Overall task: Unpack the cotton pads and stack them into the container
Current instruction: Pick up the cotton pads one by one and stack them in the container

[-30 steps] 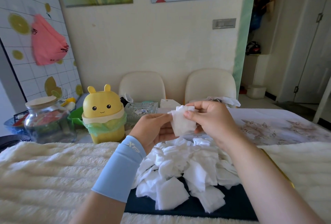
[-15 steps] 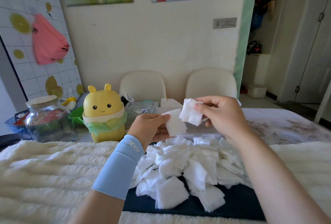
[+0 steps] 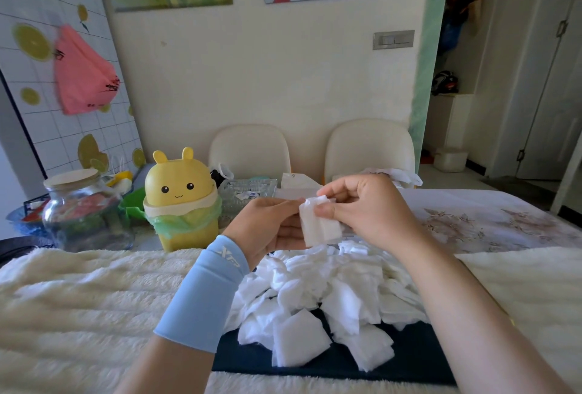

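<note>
A cream plush cover (image 3: pixel 78 299) is lying across the near table. On it a dark blue mat (image 3: pixel 409 359) is carrying a loose heap of cotton pads (image 3: pixel 315 292), the squares overlapping at all angles rather than sitting squared up. Above the far edge of that heap both hands are meeting in the air. The left hand (image 3: pixel 267 226), in a pale blue sleeve (image 3: pixel 204 292), is extending in from the left, and the right hand (image 3: pixel 371 207) is extending in from the right. Between them a small bundle of pads (image 3: pixel 319 226) is being held clear of the heap. Its long axis is running steeply, from an upper end at the fingertips down and slightly rightward to a lower end hanging free just above the heap. The right thumb and forefinger (image 3: pixel 321 211) are pinching the upper end, with the other fingers curling loosely behind. The left fingers (image 3: pixel 283 203) are gripping the upper left edge, with the palm sitting behind the bundle. So the bundle is lying directly between the two grips, neither hand being the nearer, and squaring its edges looks like the step in hand. A clear ribbed box (image 3: pixel 248 193) is standing beyond the left hand, beside a yellow bunny-shaped bin (image 3: pixel 181 198). Whether that box is the container I cannot tell. If it is, the carry is likely going to run away from the body, on the left hand's side.
</note>
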`<action>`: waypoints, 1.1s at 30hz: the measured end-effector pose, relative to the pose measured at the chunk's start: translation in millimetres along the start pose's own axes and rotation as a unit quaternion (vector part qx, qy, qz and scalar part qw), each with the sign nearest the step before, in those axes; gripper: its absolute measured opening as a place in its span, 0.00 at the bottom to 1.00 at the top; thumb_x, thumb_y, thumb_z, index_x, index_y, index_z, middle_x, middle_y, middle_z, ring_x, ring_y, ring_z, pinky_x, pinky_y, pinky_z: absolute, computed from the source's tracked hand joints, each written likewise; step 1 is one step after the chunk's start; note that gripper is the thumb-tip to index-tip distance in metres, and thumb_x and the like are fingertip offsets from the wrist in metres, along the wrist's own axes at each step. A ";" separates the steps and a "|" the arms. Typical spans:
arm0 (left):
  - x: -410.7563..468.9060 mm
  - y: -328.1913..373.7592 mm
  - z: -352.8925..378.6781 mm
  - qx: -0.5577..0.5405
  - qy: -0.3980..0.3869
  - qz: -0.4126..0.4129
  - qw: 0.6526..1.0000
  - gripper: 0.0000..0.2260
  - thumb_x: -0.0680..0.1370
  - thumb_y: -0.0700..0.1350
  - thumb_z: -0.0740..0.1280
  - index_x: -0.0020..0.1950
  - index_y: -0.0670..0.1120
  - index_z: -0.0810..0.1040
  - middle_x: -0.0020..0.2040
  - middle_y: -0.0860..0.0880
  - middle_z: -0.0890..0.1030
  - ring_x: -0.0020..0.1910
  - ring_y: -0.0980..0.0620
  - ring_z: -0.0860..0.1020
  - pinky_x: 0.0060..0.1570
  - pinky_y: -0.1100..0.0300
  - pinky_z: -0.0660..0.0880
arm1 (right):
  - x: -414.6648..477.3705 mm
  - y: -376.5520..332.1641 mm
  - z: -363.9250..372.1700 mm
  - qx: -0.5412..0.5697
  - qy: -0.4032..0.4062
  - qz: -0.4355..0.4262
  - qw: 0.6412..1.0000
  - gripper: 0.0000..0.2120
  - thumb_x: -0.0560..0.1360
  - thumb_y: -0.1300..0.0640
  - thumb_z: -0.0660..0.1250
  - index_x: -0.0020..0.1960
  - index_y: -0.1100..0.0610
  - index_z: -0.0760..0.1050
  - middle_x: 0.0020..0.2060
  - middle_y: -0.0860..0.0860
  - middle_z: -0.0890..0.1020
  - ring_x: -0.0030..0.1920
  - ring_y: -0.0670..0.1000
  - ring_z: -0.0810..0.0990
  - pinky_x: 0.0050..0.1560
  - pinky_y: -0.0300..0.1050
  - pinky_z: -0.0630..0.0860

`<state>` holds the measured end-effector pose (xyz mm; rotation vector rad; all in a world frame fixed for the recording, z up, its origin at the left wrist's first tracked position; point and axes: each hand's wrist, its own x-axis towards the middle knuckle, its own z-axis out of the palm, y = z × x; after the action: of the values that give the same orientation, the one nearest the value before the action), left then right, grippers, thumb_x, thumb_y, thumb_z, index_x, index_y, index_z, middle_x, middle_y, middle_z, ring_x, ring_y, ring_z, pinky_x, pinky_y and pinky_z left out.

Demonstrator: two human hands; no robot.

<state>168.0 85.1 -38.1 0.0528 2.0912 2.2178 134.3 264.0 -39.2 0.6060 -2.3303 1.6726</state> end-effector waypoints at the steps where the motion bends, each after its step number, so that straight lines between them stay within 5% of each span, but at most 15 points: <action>1: 0.0 0.1 0.1 -0.005 0.002 0.000 1.000 0.13 0.82 0.44 0.63 0.54 0.36 0.82 0.45 0.37 0.85 0.38 0.45 0.84 0.36 0.57 0.82 | -0.3 -0.9 0.1 0.002 0.004 0.001 1.000 0.08 0.69 0.60 0.80 0.46 0.53 0.85 0.36 0.47 0.86 0.35 0.41 0.81 0.38 0.34 0.78; 8: 1.3 -2.2 0.8 0.006 0.019 0.014 1.000 0.13 0.83 0.44 0.62 0.54 0.37 0.82 0.48 0.36 0.85 0.39 0.45 0.85 0.36 0.58 0.81 | 0.6 -0.4 -0.3 0.066 0.009 0.029 0.997 0.07 0.70 0.61 0.79 0.44 0.51 0.84 0.38 0.50 0.86 0.36 0.45 0.82 0.42 0.46 0.81; 12: 1.2 -0.6 -0.7 0.007 -0.022 0.013 1.000 0.19 0.79 0.54 0.66 0.56 0.39 0.82 0.49 0.38 0.85 0.46 0.43 0.85 0.45 0.53 0.83 | 1.6 4.8 2.6 -0.008 0.034 0.004 0.999 0.10 0.70 0.56 0.80 0.50 0.49 0.84 0.42 0.43 0.85 0.39 0.36 0.81 0.44 0.33 0.77; 14: 0.3 -1.9 -2.4 0.041 -0.033 0.025 0.998 0.17 0.74 0.49 0.72 0.57 0.39 0.82 0.52 0.39 0.85 0.50 0.44 0.85 0.49 0.54 0.83 | 1.5 5.2 1.1 -0.009 0.010 0.017 1.000 0.18 0.70 0.54 0.79 0.59 0.49 0.82 0.47 0.43 0.85 0.44 0.38 0.82 0.46 0.34 0.77; 18: 1.9 -3.5 -12.3 0.083 -0.017 0.026 0.996 0.11 0.75 0.35 0.72 0.58 0.39 0.82 0.53 0.40 0.85 0.53 0.42 0.84 0.53 0.51 0.82 | -3.5 -0.9 1.0 0.072 -0.038 0.065 0.995 0.15 0.74 0.58 0.76 0.60 0.54 0.81 0.41 0.49 0.85 0.32 0.43 0.81 0.30 0.36 0.74; 21: 6.9 -5.9 -20.1 0.058 0.049 0.012 0.997 0.09 0.76 0.34 0.71 0.56 0.38 0.81 0.54 0.37 0.84 0.52 0.39 0.84 0.55 0.44 0.80 | -6.3 -3.6 -8.6 -0.096 -0.066 0.010 0.993 0.12 0.71 0.53 0.78 0.51 0.46 0.79 0.40 0.39 0.82 0.33 0.37 0.76 0.35 0.32 0.72; 24: 10.7 -7.6 -24.8 0.011 0.095 0.006 0.995 0.07 0.78 0.35 0.69 0.55 0.38 0.81 0.55 0.36 0.83 0.52 0.41 0.84 0.50 0.46 0.82 | -15.8 -13.7 -18.7 -0.297 -0.254 0.043 0.919 0.18 0.66 0.49 0.81 0.53 0.42 0.80 0.43 0.35 0.78 0.45 0.39 0.77 0.37 0.30 0.70; 26: 10.5 -6.1 -24.5 -0.011 0.102 0.002 0.995 0.06 0.79 0.39 0.69 0.54 0.38 0.80 0.55 0.37 0.83 0.52 0.42 0.84 0.47 0.47 0.83 | -18.1 -12.5 -15.5 -0.368 -0.294 0.076 0.879 0.19 0.69 0.50 0.80 0.57 0.40 0.81 0.44 0.36 0.75 0.45 0.38 0.76 0.33 0.30 0.68; 29: 9.0 -3.8 -20.5 -0.030 0.108 0.001 0.994 0.05 0.79 0.41 0.68 0.50 0.39 0.80 0.52 0.38 0.84 0.49 0.42 0.84 0.41 0.50 0.83 | -14.0 -3.6 -9.2 -0.319 -0.248 0.079 0.911 0.07 0.74 0.51 0.75 0.52 0.43 0.85 0.33 0.33 0.78 0.35 0.36 0.76 0.34 0.32 0.67; 33: 9.0 -4.8 -19.4 -0.021 0.134 0.010 0.991 0.05 0.78 0.41 0.70 0.49 0.39 0.81 0.50 0.38 0.84 0.45 0.43 0.85 0.40 0.50 0.83 | -9.0 -1.9 -21.1 -0.197 -0.189 0.060 0.960 0.04 0.78 0.52 0.71 0.45 0.46 0.84 0.38 0.38 0.85 0.38 0.34 0.79 0.43 0.33 0.71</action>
<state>157.5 67.0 -44.5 -0.2423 2.1775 2.3976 141.7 285.2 -34.1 0.7628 -2.9163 1.1500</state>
